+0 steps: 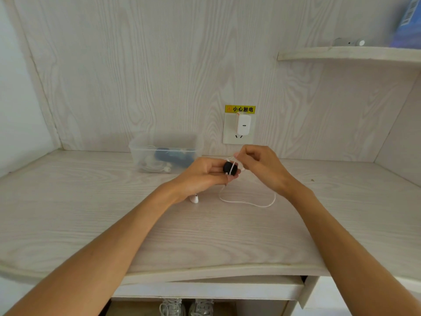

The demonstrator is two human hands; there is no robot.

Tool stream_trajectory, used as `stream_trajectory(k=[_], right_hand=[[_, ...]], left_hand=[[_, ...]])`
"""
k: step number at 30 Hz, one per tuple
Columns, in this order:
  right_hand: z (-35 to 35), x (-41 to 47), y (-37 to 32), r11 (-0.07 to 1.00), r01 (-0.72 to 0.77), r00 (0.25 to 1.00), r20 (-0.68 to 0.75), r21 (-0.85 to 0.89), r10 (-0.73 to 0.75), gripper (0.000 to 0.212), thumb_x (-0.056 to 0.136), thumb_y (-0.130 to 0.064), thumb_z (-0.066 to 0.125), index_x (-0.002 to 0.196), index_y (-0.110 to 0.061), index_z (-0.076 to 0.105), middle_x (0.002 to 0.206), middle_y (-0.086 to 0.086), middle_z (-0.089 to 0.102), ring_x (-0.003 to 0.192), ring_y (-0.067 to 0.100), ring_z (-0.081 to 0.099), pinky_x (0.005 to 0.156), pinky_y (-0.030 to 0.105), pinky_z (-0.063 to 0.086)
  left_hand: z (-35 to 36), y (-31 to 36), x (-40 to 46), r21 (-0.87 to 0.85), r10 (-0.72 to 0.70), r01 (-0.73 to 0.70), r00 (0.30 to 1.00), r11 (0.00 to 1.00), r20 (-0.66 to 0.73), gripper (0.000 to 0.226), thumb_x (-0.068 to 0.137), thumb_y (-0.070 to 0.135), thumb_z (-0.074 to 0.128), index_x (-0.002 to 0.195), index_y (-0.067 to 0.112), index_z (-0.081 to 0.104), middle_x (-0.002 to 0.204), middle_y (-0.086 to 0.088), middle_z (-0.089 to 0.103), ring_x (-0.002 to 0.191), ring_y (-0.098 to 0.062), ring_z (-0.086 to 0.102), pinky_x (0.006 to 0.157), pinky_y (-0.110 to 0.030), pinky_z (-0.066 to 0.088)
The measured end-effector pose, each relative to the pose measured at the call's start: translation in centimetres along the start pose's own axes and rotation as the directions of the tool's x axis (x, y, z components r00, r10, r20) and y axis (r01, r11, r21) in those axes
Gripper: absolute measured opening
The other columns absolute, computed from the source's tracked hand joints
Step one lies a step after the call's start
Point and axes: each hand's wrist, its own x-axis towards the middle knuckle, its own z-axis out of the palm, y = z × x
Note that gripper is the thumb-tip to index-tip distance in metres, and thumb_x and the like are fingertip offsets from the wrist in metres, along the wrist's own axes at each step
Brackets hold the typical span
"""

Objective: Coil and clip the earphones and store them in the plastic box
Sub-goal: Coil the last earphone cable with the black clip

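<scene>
Head view, earbud (194, 198) half-hidden, box contents (159, 161) blurred

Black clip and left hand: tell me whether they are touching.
Touching. The head view shows the left hand gripping the black clip at its fingertips, no gap visible.

White cable (247, 202), black clip (227, 167), pale woodgrain desk (114, 213).

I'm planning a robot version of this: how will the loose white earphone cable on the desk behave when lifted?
Probably floppy: the cable lies in a slack curve on the desk. Likely light, trailing from the black clip that the left hand grips. The earbud may dangle and swing.
</scene>
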Motion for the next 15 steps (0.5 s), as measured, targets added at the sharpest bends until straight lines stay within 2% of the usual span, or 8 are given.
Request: stream_trajectory(k=[2, 5, 8, 11, 14, 15], right_hand=[[-0.9, 0.2, -0.2, 0.985, -0.056, 0.998, -0.017, 0.164, 0.059, 0.038, 0.093, -0.023, 0.056, 0.057, -0.02, 0.046, 0.047, -0.015, 0.042, 0.045, 0.001, 0.036, 0.046, 0.01, 0.03], [-1.8, 0.5, 0.0, 0.899, -0.168, 0.984, 0.01, 0.405, 0.18, 0.035, 0.095, -0.028, 0.054, 0.062, -0.017, 0.046, 0.049, -0.009, 0.035, 0.044, 0.006, 0.024, 0.042, 0.016, 0.022], [-1.4, 0.7, 0.5, 0.929, -0.196, 0.978, -0.006, 0.316, 0.208, 0.033, 0.095, -0.034, 0.052, 0.067, -0.016, 0.052, 0.045, -0.014, 0.036, 0.042, 0.004, 0.026, 0.044, 0.017, 0.025], [-0.5, 0.7, 1.0, 0.97, -0.162, 0.982, -0.066, 0.18, 0.177, 0.031, 0.094, -0.035, 0.054, 0.068, -0.018, 0.056, 0.051, -0.014, 0.046, 0.044, 0.0, 0.039, 0.05, 0.014, 0.033], [0.8, 0.5, 1.4, 0.996, -0.044, 0.998, -0.038, 0.081, 0.047, 0.029, 0.094, -0.01, 0.054, 0.068, -0.021, 0.057, 0.071, -0.009, 0.059, 0.063, -0.005, 0.054, 0.066, 0.009, 0.044], [1.2, 0.4, 1.4, 1.0, -0.01, 1.0, -0.023, 0.017, 0.011, 0.032, 0.094, -0.007, 0.052, 0.068, -0.023, 0.057, 0.068, -0.008, 0.058, 0.061, -0.005, 0.053, 0.065, 0.012, 0.042]], left_hand=[[0.1, 0.1, -0.2, 0.002, -0.017, 0.017, 0.998, 1.0, 0.065, 0.031, 0.091, 0.004, 0.059, 0.119, 0.018, 0.061, 0.113, 0.002, 0.07, 0.108, -0.005, 0.064, 0.094, -0.02, 0.05], [0.2, 0.5, -0.3, -0.005, -0.05, 0.051, 0.991, 0.999, 0.122, 0.031, 0.093, 0.001, 0.054, 0.119, 0.018, 0.06, 0.113, 0.003, 0.07, 0.106, -0.005, 0.065, 0.093, -0.021, 0.051], [0.2, 1.0, -0.5, -0.015, -0.087, 0.092, 0.977, 0.996, 0.194, 0.03, 0.093, 0.001, 0.051, 0.112, 0.022, 0.062, 0.107, 0.007, 0.071, 0.103, -0.006, 0.066, 0.092, -0.022, 0.051], [0.0, 1.5, -0.7, -0.088, -0.064, 0.089, 0.964, 0.992, 0.258, 0.031, 0.094, 0.001, 0.049, 0.114, 0.021, 0.062, 0.111, 0.006, 0.07, 0.107, -0.006, 0.064, 0.089, -0.02, 0.05], [-0.4, 1.9, -0.7, -0.237, 0.002, 0.049, 0.978, 0.97, 0.209, 0.032, 0.094, 0.002, 0.048, 0.118, 0.02, 0.06, 0.114, 0.007, 0.07, 0.111, -0.005, 0.062, 0.091, -0.02, 0.05], [-0.5, 1.8, -0.5, -0.291, 0.018, 0.027, 0.989, 0.956, 0.149, 0.032, 0.094, 0.002, 0.049, 0.12, 0.018, 0.06, 0.115, 0.006, 0.069, 0.112, -0.006, 0.062, 0.091, -0.019, 0.051]])
